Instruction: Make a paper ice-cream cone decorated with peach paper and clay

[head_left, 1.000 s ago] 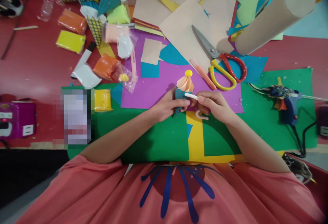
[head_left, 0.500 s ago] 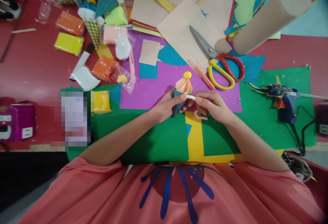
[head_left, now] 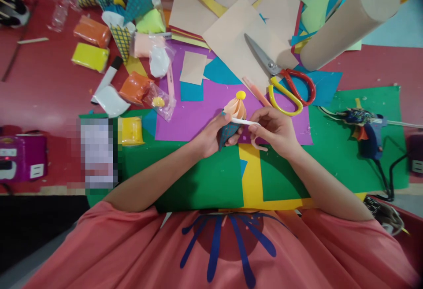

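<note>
A small blue paper cone (head_left: 227, 135) topped with peach swirled clay (head_left: 235, 108) and a yellow ball (head_left: 240, 95) is held in my left hand (head_left: 211, 137), tilted with its tip down. A thin white clay strip (head_left: 243, 122) runs across the cone below the peach top. My left thumb presses the strip's left end. Its other end is pinched by my right hand (head_left: 276, 130), and a curled tail hangs below those fingers. Both hands are over the purple sheet (head_left: 194, 121) and the green sheet (head_left: 198, 179).
Large scissors (head_left: 271, 66) and a peach marker (head_left: 256, 90) lie beyond my right hand. A glue gun (head_left: 372, 135) sits at the right, a thick cardboard tube (head_left: 343, 24) at the upper right. Clay packets (head_left: 90, 57) and finished cones (head_left: 120, 38) are at the left.
The cone has shifted slightly left and tilted. More of the white strip shows stretched between my hands, and my right hand has moved a little away from the cone.
</note>
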Available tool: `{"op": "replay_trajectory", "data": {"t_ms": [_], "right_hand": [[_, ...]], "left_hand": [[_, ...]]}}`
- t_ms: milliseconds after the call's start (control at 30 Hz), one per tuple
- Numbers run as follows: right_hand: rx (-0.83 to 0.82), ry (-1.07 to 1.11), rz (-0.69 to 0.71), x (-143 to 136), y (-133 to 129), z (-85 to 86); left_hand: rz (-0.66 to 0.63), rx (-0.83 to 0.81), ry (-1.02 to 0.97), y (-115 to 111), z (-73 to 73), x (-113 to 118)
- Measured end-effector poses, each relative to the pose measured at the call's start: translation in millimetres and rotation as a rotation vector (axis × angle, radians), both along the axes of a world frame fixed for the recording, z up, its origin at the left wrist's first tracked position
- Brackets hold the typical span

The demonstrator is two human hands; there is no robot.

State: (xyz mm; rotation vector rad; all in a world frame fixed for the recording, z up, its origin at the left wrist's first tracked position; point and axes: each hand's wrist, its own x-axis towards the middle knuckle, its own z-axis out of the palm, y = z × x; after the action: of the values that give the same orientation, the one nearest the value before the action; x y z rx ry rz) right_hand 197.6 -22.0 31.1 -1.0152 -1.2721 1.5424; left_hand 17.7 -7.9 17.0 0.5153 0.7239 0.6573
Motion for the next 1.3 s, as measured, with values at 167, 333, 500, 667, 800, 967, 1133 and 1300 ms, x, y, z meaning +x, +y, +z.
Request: {"op": "replay_trajectory", "data": {"t_ms": [167,333,500,667,800,967,1133,1300], "right_hand": [[0.026,0.016,-0.037,-0.8,-0.4,-2.3],[0.067,-0.03,-0.063,0.1,0.3,-4.7],[0.229,-0.139,-0.079,2.0,1.4,-5.9],[0.153,-0.105,-0.072,0.5,-0.4,-5.7],[0.149,-0.107,-0.082,-0.1,-0.6,-5.3],[0.087,-0.062,-0.06,-0.3,0.3,-5.4],[0.045,-0.077,-0.088,-0.7,1.6,-3.2],[0.046,-0.128,-0.093,-0.7,3.2,-2.0]], "left_hand": [[-0.016,-0.072,-0.045,0.9,1.4,-0.8],[-0.028,-0.137,-0.156,1.6,1.4,-2.7],[-0.037,-0.128,-0.186,1.4,-1.5,-4.2],[-0.03,-0.117,-0.197,0.5,-4.2,-3.7],[-0.01,-0.127,-0.153,-0.2,-6.4,-3.9],[-0.017,-0.102,-0.103,-0.6,-9.2,-4.8],[0.013,-0.132,-0.085,-0.2,-5.8,-4.5],[0.011,-0.214,-0.069,0.9,-3.5,-4.6]]}}
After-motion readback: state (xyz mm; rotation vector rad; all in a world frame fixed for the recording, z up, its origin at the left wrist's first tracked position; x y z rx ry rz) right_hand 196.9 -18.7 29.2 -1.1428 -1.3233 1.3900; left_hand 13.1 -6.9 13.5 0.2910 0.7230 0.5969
